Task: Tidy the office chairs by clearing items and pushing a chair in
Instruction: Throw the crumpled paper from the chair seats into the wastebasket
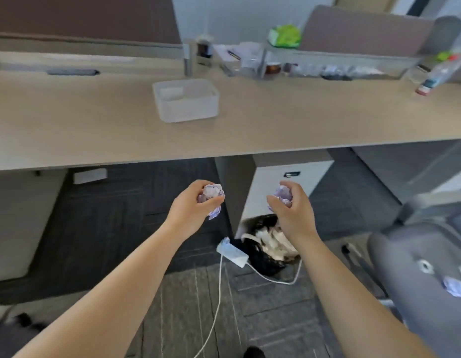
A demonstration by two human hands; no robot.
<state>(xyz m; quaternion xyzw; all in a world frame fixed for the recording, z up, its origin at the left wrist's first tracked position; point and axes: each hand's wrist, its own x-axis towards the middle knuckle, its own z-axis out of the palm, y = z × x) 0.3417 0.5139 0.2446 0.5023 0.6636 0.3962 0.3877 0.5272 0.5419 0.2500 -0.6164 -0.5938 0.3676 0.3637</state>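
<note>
Head view: each hand, left hand (191,202) and right hand (292,206), grips a paper ball.

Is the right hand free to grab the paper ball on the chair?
Probably not yet: the right hand already grips a paper wad. The paper ball lies unobstructed on the chair.

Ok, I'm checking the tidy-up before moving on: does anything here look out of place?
Yes. A crumpled paper ball lies on the grey chair seat, and a white power adapter with its cable sprawls across the floor beside the bin.
</note>
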